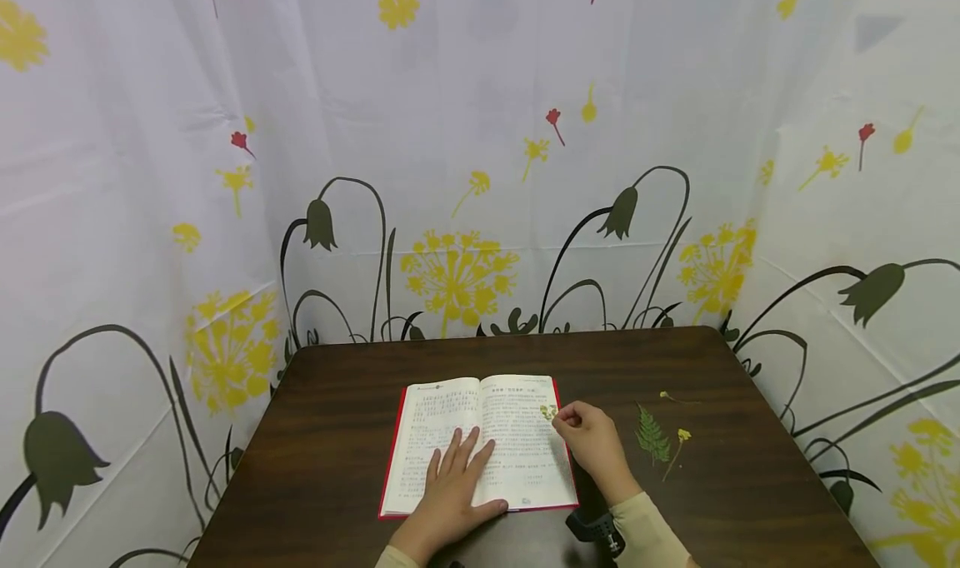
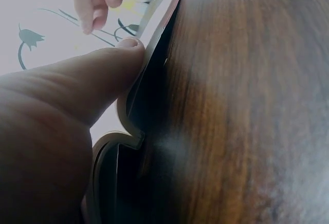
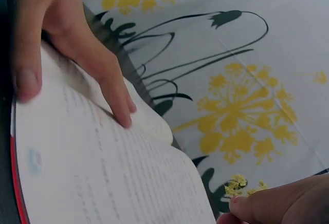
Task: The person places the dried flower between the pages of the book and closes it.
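An open book [image 1: 525, 472] with printed pages and a red cover edge lies on the table. My left hand [image 1: 452, 493] rests on it with straight, spread fingers near the centre fold, the thumb at the lower edge of the right page. At the right page's outer edge, my right hand [image 1: 596, 447] pinches a small sprig of yellow flowers [image 3: 236, 184] between thumb and fingertips. In the head view the sprig's blossoms [image 1: 548, 411] show over the page; its stem is hidden by the fingers. Whether the blossoms touch the paper I cannot tell.
To the right of my right hand lie a green fern leaf [image 1: 651, 435], a yellow flower on a stem [image 1: 683, 435] and a smaller yellow flower [image 1: 665, 395]. Beyond the dark wooden table [image 1: 337, 435] hangs a white curtain [image 1: 480, 77] with printed flowers.
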Action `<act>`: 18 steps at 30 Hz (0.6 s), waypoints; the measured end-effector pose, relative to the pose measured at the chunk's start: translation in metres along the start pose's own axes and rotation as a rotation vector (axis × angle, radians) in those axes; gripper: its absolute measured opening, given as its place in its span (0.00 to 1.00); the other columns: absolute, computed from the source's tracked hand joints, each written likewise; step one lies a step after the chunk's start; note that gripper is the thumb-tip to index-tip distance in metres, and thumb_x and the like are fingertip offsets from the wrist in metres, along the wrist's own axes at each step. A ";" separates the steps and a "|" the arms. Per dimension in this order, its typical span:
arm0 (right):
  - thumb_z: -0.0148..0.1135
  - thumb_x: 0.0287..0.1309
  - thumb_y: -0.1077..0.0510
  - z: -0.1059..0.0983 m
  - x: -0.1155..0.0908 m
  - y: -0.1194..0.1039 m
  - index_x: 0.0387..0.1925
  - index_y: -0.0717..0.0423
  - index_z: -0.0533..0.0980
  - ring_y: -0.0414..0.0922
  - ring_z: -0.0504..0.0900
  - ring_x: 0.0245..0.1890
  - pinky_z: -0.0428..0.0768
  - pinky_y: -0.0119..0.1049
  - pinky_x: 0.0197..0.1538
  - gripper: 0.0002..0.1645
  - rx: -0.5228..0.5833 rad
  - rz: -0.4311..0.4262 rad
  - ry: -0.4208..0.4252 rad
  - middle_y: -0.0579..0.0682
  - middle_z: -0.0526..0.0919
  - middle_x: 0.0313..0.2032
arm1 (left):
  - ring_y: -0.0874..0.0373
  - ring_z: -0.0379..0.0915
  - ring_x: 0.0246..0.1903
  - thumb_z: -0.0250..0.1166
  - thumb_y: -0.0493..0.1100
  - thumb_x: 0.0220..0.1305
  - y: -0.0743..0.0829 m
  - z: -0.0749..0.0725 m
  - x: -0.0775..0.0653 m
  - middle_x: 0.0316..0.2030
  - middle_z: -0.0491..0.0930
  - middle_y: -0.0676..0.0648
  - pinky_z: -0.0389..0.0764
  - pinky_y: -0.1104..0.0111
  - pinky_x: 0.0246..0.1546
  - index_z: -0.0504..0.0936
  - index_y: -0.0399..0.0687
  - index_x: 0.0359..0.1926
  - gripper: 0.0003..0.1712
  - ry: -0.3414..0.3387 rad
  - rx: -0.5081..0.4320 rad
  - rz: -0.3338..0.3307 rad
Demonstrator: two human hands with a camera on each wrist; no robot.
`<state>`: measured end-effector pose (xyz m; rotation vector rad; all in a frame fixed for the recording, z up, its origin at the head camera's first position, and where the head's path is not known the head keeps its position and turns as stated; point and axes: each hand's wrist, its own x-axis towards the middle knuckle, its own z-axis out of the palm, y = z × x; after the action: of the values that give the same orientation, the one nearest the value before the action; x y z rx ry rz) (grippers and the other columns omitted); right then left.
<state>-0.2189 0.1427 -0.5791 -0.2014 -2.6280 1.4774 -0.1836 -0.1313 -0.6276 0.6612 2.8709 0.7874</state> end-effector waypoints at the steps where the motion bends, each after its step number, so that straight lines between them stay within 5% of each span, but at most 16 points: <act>1: 0.75 0.66 0.58 0.005 -0.002 -0.003 0.33 0.54 0.86 0.41 0.76 0.27 0.73 0.33 0.29 0.06 0.024 0.006 -0.003 0.46 0.83 0.27 | 0.33 0.40 0.87 0.71 0.74 0.64 0.000 0.000 0.000 0.88 0.53 0.43 0.46 0.25 0.79 0.64 0.57 0.85 0.56 0.001 0.003 0.002; 12: 0.73 0.69 0.56 0.052 -0.014 -0.014 0.40 0.60 0.85 0.42 0.76 0.22 0.73 0.29 0.20 0.10 0.378 0.185 -0.141 0.56 0.86 0.32 | 0.32 0.42 0.87 0.71 0.74 0.64 0.003 0.000 0.001 0.87 0.54 0.42 0.49 0.25 0.78 0.65 0.56 0.84 0.56 0.018 0.006 0.019; 18: 0.72 0.72 0.55 0.082 -0.010 -0.011 0.47 0.67 0.84 0.38 0.78 0.22 0.79 0.29 0.23 0.17 0.627 0.183 -0.252 0.51 0.86 0.32 | 0.31 0.41 0.87 0.71 0.73 0.65 0.002 -0.003 0.002 0.87 0.54 0.41 0.48 0.24 0.78 0.65 0.55 0.84 0.55 0.022 -0.004 0.025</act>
<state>-0.2231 0.0666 -0.6125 -0.2038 -2.2011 2.4370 -0.1849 -0.1307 -0.6243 0.6940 2.8855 0.8087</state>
